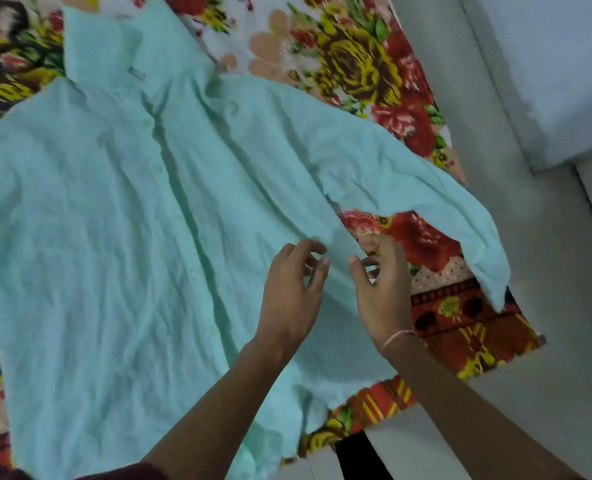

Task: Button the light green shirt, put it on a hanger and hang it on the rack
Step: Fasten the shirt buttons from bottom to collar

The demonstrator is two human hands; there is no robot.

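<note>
- the crumpled light green cotton shirt [125, 209] is lying spread front-up across the red and yellow floral bedsheet [353, 60], collar [104, 46] pointing away from the person, one sleeve [426, 188] trailing toward the bed's edge beside the pale grey floor [530, 237].
- the button placket [180, 188] is running down the middle as a dark fold; it is looking closed along much of its length, though the blur is making it hard to tell which buttons are actually through.
- the left hand [293, 292] is hovering over the cloth near the shirt's side seam, fingers curled but slack, gripping nothing.
- the right hand [383, 292], with a thin thread bracelet [396, 337] at the wrist, is hovering just beside it over the shirt's edge, fingers spread, also holding nothing.
- no hanger or rack is showing in this view.
- risks, as i am judging them:
  - both hands are sitting well off the placket, so any undone lower button could be getting skipped before the lift.
  - the fabric is thin and heavily wrinkled; pinching one layer only could be dragging the front askew and straining a button.
  - the trailing sleeve is lying close to the bed's edge, so a quick lift could be letting it sweep down to the floor.
  - the bedsheet is loose and could be coming up with the shirt if the pinch goes too deep.
</note>
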